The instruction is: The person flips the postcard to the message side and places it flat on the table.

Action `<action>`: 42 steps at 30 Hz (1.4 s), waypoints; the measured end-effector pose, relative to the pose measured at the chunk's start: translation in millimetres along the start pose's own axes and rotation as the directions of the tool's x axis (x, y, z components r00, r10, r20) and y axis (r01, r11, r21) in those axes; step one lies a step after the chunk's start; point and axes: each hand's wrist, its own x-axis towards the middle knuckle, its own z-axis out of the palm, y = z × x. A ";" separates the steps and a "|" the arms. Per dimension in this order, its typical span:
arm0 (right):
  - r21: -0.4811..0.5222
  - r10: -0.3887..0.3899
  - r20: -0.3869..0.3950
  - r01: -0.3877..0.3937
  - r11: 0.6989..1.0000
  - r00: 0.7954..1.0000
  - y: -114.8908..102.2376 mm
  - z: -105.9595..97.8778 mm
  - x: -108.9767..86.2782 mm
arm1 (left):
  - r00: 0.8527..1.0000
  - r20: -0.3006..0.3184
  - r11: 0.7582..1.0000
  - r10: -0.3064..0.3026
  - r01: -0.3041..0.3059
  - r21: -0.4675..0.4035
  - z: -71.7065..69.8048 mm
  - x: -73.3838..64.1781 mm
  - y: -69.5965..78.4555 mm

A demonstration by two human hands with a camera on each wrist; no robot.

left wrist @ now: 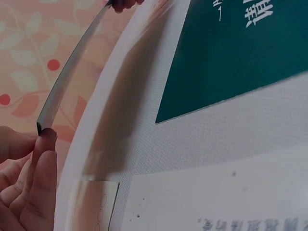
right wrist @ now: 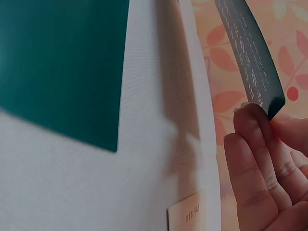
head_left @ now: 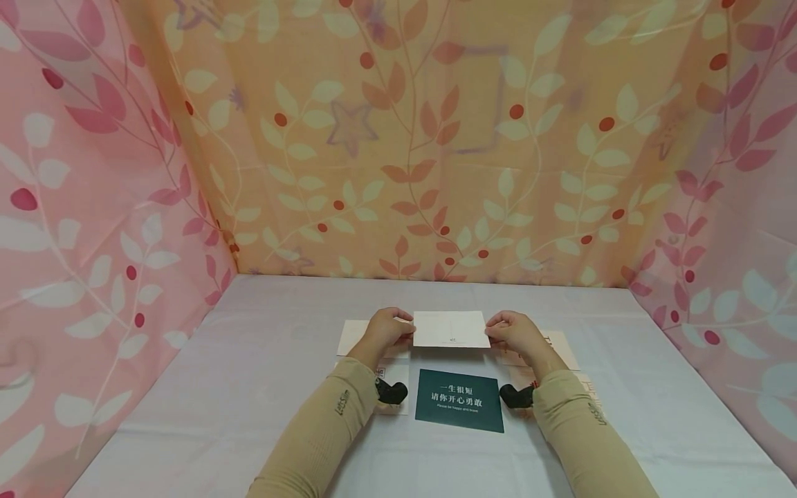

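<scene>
A postcard (head_left: 451,328) is held up above the table, its white back with a small print mark facing the head view. My left hand (head_left: 384,332) pinches its left edge between thumb and fingers, and my right hand (head_left: 518,335) pinches the right edge. In the right wrist view, the other face of the postcard (right wrist: 252,53) is dark green with pale lettering. The left wrist view catches the postcard (left wrist: 72,72) nearly edge-on, slightly bowed. Beneath, closer to me, a green card (head_left: 459,401) with white Chinese and English text lies flat.
Pale printed cards lie on both sides: an upper left card (head_left: 353,332), a lower left card (head_left: 398,404) partly behind my wrist, and an upper right card (head_left: 563,348) above another. The white tablecloth (head_left: 205,394) meets leaf-patterned curtains (head_left: 411,138) at the back and sides.
</scene>
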 end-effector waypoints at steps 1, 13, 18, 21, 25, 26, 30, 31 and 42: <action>0.001 0.003 -0.001 -0.003 1.000 1.000 0.0 0.1 0.0 | 1.000 -0.002 1.000 0.000 0.000 0.002 0.2 0.0 0.0; -0.006 0.026 0.010 -0.026 1.000 1.000 -0.6 2.5 -1.7 | 0.999 -0.039 0.999 0.022 -0.020 0.048 2.8 1.5 -3.2; -0.003 0.038 0.004 -0.038 0.999 0.999 -1.8 3.4 -1.6 | 0.999 -0.049 0.998 0.017 -0.014 0.063 4.8 3.1 -4.9; -0.010 0.047 -0.011 -0.047 0.999 0.999 -1.9 4.1 -0.9 | 0.999 -0.052 0.998 0.011 -0.008 0.061 5.7 3.5 -5.3; -0.037 0.051 -0.028 -0.052 0.998 0.998 -0.5 5.0 0.1 | 0.999 -0.047 0.998 0.000 0.003 0.055 6.4 3.5 -5.9; -0.041 0.051 -0.032 -0.052 0.998 0.998 0.1 5.3 0.1 | 0.999 -0.044 0.999 -0.002 0.004 0.053 6.4 3.3 -6.0; -0.065 0.067 -0.044 -0.070 0.995 0.997 0.3 5.9 -0.9 | 0.999 -0.035 0.999 -0.007 0.008 0.045 5.7 3.5 -6.7; -0.074 0.074 -0.048 -0.077 0.994 0.996 -0.2 5.9 -1.3 | 0.999 -0.034 0.999 -0.012 0.013 0.044 5.4 3.3 -6.9; -0.079 0.132 -0.036 -0.135 0.988 0.991 0.9 6.7 0.5 | 1.000 -0.018 0.998 -0.025 0.026 0.057 4.1 1.5 -8.3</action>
